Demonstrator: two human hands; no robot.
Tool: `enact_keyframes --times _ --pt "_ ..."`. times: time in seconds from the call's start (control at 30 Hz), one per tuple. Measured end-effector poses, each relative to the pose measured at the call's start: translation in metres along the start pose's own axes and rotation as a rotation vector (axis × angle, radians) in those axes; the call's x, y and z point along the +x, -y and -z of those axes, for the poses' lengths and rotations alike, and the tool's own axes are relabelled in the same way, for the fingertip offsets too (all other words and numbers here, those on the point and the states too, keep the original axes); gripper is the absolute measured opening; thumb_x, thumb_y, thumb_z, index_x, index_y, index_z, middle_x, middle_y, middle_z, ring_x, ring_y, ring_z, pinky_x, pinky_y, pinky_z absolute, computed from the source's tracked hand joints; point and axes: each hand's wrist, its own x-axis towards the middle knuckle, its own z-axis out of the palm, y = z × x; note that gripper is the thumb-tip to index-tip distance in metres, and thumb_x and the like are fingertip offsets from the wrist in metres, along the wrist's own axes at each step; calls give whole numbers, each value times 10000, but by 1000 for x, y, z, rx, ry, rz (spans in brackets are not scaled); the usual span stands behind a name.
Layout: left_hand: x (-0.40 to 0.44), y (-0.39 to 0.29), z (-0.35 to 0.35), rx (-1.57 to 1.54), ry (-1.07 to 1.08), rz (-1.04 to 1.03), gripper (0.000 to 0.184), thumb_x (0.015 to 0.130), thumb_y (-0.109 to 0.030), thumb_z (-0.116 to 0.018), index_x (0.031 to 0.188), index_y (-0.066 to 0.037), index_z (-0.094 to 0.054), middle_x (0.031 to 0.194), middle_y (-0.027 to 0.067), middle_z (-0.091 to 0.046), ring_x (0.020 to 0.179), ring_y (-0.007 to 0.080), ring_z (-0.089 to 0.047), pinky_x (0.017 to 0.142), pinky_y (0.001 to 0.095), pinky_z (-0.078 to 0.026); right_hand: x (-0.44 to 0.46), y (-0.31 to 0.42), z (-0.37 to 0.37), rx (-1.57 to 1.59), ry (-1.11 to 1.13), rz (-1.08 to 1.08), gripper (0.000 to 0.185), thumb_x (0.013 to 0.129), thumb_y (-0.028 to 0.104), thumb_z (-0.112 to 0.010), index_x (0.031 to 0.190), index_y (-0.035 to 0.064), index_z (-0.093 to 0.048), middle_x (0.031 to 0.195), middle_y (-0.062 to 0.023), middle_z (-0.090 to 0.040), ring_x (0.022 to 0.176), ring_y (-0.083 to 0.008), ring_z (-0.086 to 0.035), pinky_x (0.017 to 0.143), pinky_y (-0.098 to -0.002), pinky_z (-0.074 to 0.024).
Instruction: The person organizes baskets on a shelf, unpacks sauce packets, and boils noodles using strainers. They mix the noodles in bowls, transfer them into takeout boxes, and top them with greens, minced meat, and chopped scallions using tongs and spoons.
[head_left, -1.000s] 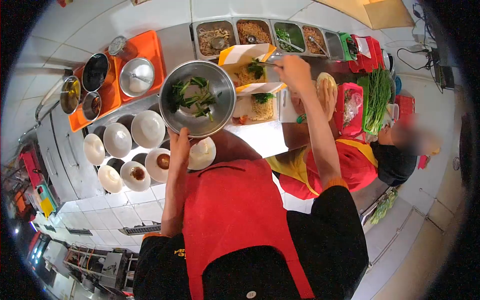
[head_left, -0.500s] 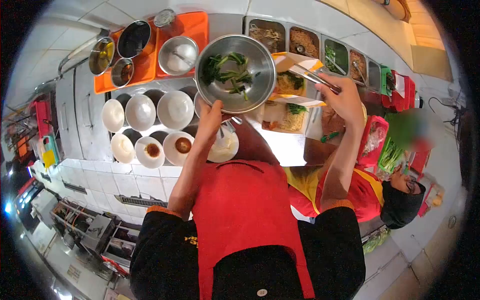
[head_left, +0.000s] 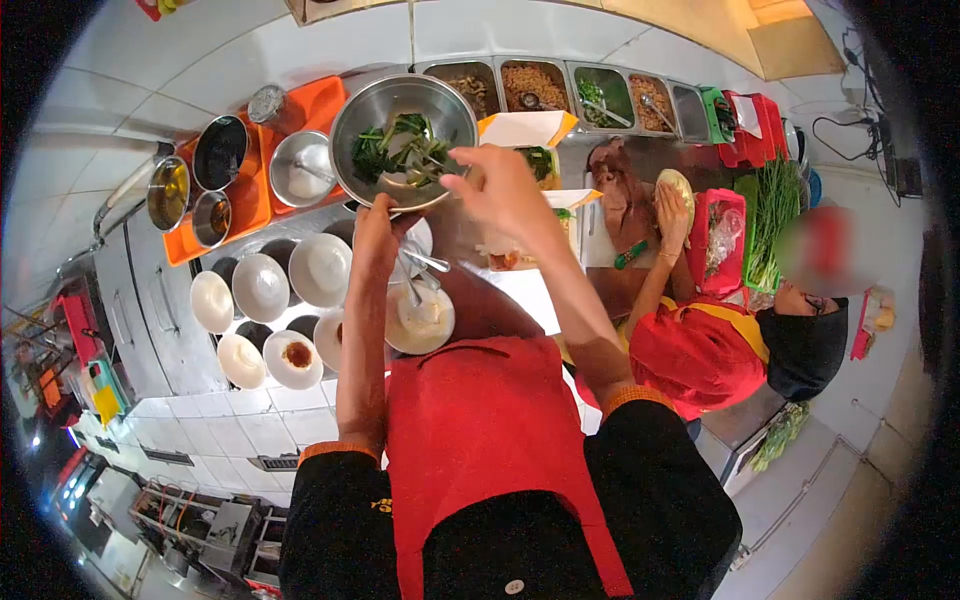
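Note:
My left hand point(head_left: 378, 232) grips the near rim of a steel bowl point(head_left: 350, 125), tilted and raised above the counter. Dark leafy greens point(head_left: 378, 155) lie inside it. Over the bowl's right side, my right hand point(head_left: 495, 190) holds metal tongs point(head_left: 436, 165), whose ends reach into the greens. Right of the bowl stand two open paper boxes, the far one with an orange-edged flap point(head_left: 525, 129); my right arm partly hides them. Below my left hand, a white bowl point(head_left: 420, 318) has utensils resting in it.
White bowls point(head_left: 321, 270) stand at the left, two with brown sauce. Orange trays point(head_left: 257, 185) carry steel pots. Steel food pans point(head_left: 604, 95) line the back. At right, a co-worker point(head_left: 690, 350) handles a pale item point(head_left: 676, 192) beside a red basket point(head_left: 719, 240) and long greens point(head_left: 770, 215).
My right hand has moved left from the paper boxes to the steel bowl, and the tongs now reach into the greens. The camera view has shifted.

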Motion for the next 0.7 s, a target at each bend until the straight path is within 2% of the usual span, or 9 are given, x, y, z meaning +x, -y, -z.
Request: enact_keyframes --times 0.03,0.1,0.2,0.27,0.43,0.5,0.53,0.6,0.7 --pt "10 -3 1 1 7 -2 389 926 -108 -439 1196 154 -537 1194 260 -622 1048 345 -670 917 408 -593 4 -7 14 -4 -6 1 323 875 215 -717 1104 -13 -717 971 -210 -722 770 -320 -700 713 -389 -541" --pt "26 -12 0 -15 30 13 409 930 -113 -434 1227 156 -513 1195 268 -617 1048 359 -665 930 412 -584 17 -7 53 189 131 -320 344 851 254 -732 1071 -10 -724 1053 -233 -706 916 -396 -691 844 -426 -544" --pt "48 -24 -5 -39 65 -2 407 958 -112 -437 1282 130 -481 1253 239 -594 1096 335 -642 954 461 -584 44 -91 63 29 32 -287 355 890 285 -702 1130 23 -715 1097 -191 -711 996 -372 -677 885 -405 -530" --pt "68 -20 -8 -140 143 -66 406 1001 -138 -482 1323 107 -452 1277 230 -575 1119 316 -629 934 446 -590 43 -172 52 -315 34 142 375 919 322 -678 1178 51 -698 1141 -184 -696 1044 -345 -662 917 -407 -512" --pt "50 3 -23 -36 77 -37 579 961 -350 -662 1336 46 -466 1228 200 -602 1069 291 -647 869 433 -597 0 -168 80 -64 -60 -25 434 940 337 -666 1247 30 -650 1161 -151 -683 1086 -282 -640 962 -373 -477" --pt "40 40 -19 308 43 36 582 932 -337 -694 1333 21 -470 1160 169 -637 981 269 -673 818 404 -588 -31 -183 88 101 -206 -378 432 952 352 -661 1248 37 -656 1176 -106 -675 1107 -207 -620 936 -327 -481" --pt "47 72 -9 315 44 44 582 932 -337 -694 1333 21 -470 1160 169 -637 981 269 -673 818 404 -588 -48 -194 91 104 -208 -389 432 952 352 -661 1248 37 -656 1176 -106 -675 1107 -207 -620 936 -327 -481" --pt "57 136 11 804 131 -78 543 905 -255 -682 1326 22 -481 1130 163 -663 972 315 -689 824 406 -567 -90 -217 89 545 -224 -712 444 963 332 -659 1299 45 -623 1211 -63 -655 1117 -153 -597 921 -290 -482" --pt "41 162 -5 1116 123 -166 544 855 -157 -614 1325 47 -431 1088 241 -664 923 342 -700 811 434 -558 -157 -258 56 689 -127 -652 510 929 345 -712 1307 19 -613 1189 -62 -684 1007 -126 -633 896 -305 -493"
